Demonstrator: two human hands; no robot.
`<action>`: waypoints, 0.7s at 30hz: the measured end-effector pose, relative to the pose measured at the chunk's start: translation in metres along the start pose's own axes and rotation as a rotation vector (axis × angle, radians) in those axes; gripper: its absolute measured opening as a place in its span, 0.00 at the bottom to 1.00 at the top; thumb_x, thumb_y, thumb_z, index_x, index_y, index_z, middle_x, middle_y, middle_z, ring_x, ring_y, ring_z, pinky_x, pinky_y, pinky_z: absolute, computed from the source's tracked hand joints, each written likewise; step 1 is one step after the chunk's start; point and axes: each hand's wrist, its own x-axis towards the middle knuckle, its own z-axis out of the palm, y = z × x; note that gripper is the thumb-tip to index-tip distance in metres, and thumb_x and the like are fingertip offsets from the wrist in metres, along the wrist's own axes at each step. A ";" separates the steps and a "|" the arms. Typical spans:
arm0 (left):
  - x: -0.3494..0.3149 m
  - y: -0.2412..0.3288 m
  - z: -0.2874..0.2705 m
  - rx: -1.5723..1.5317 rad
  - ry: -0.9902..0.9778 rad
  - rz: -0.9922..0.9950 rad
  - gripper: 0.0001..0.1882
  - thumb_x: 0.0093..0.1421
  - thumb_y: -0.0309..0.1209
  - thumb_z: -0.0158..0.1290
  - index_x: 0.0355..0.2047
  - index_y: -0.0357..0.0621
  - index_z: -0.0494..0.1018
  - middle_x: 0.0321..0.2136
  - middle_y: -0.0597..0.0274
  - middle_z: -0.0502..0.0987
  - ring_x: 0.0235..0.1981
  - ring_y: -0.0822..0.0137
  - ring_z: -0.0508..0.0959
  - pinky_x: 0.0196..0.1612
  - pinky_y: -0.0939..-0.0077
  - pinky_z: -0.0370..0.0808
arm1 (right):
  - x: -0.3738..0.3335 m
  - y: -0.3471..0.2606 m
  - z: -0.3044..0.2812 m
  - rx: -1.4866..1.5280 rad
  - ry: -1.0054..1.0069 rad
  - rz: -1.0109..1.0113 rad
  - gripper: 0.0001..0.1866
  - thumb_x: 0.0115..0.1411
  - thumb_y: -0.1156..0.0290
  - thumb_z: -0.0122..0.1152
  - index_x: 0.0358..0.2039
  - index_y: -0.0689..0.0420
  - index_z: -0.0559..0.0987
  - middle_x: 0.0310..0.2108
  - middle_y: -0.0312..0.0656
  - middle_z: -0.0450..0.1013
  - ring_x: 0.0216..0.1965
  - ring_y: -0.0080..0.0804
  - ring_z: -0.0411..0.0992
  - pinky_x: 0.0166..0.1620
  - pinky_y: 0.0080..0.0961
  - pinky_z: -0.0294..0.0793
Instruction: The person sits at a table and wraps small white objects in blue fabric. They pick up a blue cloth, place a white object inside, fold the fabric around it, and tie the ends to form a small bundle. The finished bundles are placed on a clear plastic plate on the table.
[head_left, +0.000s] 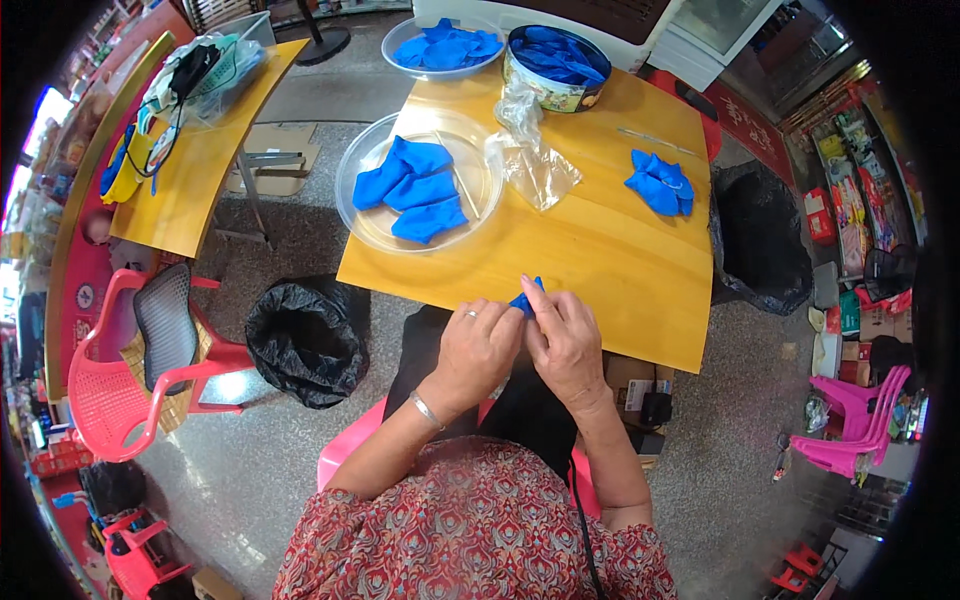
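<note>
Both my hands meet at the near edge of a wooden table [600,250], pinching a small blue folded piece [524,298] between them. My left hand [480,345] wears a ring and a bracelet; my right hand [568,340] covers most of the piece. A clear round plate [365,215] further back on the left holds three blue folded pieces [415,190]. A loose heap of blue pieces [660,182] lies on the table's right side.
At the table's far edge stand a clear bowl [440,48] and a round tin [555,65], both with blue pieces, and a crumpled clear plastic bag [530,150]. A black bin bag [305,340], red plastic chair [130,370] and second wooden table [200,170] are left.
</note>
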 end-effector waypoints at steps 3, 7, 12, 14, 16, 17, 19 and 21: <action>-0.002 0.001 0.000 0.014 -0.053 0.036 0.11 0.50 0.23 0.59 0.34 0.42 0.71 0.27 0.58 0.72 0.29 0.57 0.73 0.33 0.63 0.69 | 0.007 -0.001 -0.008 -0.092 0.025 -0.062 0.24 0.48 0.76 0.63 0.49 0.57 0.76 0.42 0.45 0.70 0.41 0.43 0.69 0.43 0.41 0.67; 0.003 0.007 0.000 -0.032 0.044 -0.001 0.16 0.49 0.23 0.60 0.38 0.41 0.71 0.31 0.55 0.72 0.32 0.55 0.72 0.34 0.63 0.68 | 0.001 0.007 -0.004 -0.094 0.069 -0.055 0.18 0.47 0.76 0.63 0.42 0.58 0.79 0.47 0.47 0.69 0.45 0.44 0.69 0.45 0.41 0.66; -0.007 0.017 0.004 -0.083 0.186 -0.077 0.20 0.47 0.24 0.63 0.41 0.41 0.71 0.35 0.53 0.72 0.35 0.54 0.71 0.36 0.62 0.66 | -0.001 0.015 0.004 -0.086 0.103 0.014 0.14 0.47 0.76 0.64 0.38 0.58 0.80 0.47 0.45 0.71 0.46 0.44 0.69 0.45 0.39 0.66; -0.010 0.017 0.007 -0.067 0.188 -0.069 0.20 0.46 0.24 0.64 0.41 0.41 0.71 0.35 0.54 0.71 0.35 0.55 0.71 0.37 0.62 0.65 | 0.001 0.011 0.003 -0.101 0.112 0.006 0.13 0.47 0.75 0.64 0.36 0.58 0.80 0.46 0.44 0.71 0.45 0.43 0.69 0.45 0.38 0.66; -0.011 0.013 0.009 -0.043 0.175 -0.072 0.21 0.46 0.24 0.64 0.41 0.42 0.71 0.35 0.54 0.71 0.35 0.55 0.71 0.37 0.62 0.64 | 0.003 0.009 0.002 -0.122 0.119 -0.010 0.12 0.47 0.76 0.64 0.35 0.58 0.80 0.44 0.43 0.72 0.44 0.43 0.70 0.44 0.37 0.66; -0.012 0.010 0.009 -0.029 0.168 -0.076 0.21 0.46 0.24 0.64 0.41 0.42 0.71 0.35 0.54 0.71 0.35 0.56 0.71 0.37 0.62 0.64 | 0.002 0.009 0.002 -0.129 0.121 -0.020 0.11 0.47 0.76 0.64 0.35 0.58 0.81 0.43 0.43 0.72 0.43 0.42 0.70 0.44 0.36 0.66; -0.012 0.007 0.009 -0.011 0.159 -0.084 0.20 0.47 0.25 0.64 0.40 0.43 0.71 0.35 0.54 0.71 0.35 0.55 0.71 0.38 0.62 0.64 | -0.002 0.011 0.003 -0.041 0.113 0.021 0.11 0.47 0.77 0.65 0.34 0.58 0.81 0.41 0.42 0.73 0.42 0.41 0.71 0.44 0.35 0.66; -0.013 0.006 0.010 -0.032 0.185 -0.136 0.19 0.47 0.25 0.64 0.39 0.43 0.71 0.34 0.55 0.71 0.35 0.56 0.71 0.38 0.63 0.64 | -0.002 0.010 0.005 0.041 0.138 0.067 0.11 0.47 0.80 0.64 0.34 0.59 0.81 0.36 0.42 0.75 0.39 0.42 0.72 0.44 0.35 0.67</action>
